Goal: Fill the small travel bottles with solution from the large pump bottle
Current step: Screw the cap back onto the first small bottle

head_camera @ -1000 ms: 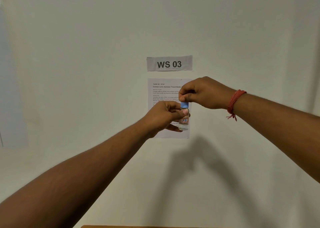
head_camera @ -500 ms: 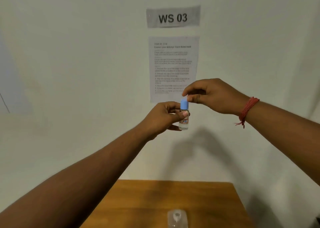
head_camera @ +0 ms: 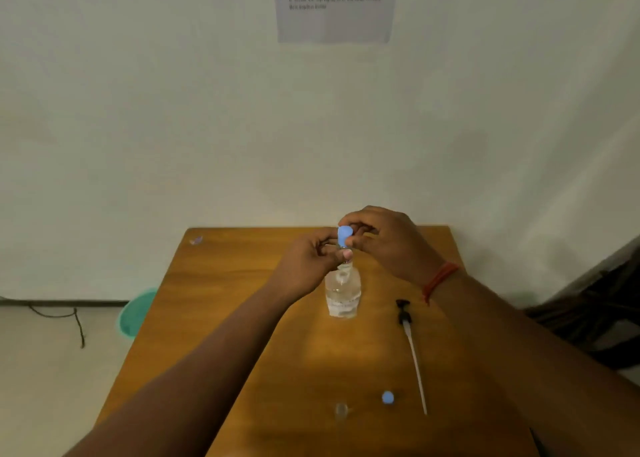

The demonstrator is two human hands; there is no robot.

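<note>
Premises present as a staged test or data-collection workstation, not a home. A small wooden counter [head_camera: 242,318] stands against a bare white wall [head_camera: 173,110], with a printed instruction sheet [head_camera: 334,9] of numbered steps taped above it.

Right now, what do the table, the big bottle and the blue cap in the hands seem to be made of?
Table: wood or wood veneer, by its brown grain and soft sheen. Big bottle: clear, glossy, probably plastic; the table shows through it. Blue cap: opaque, smooth, matte, likely plastic.
</note>
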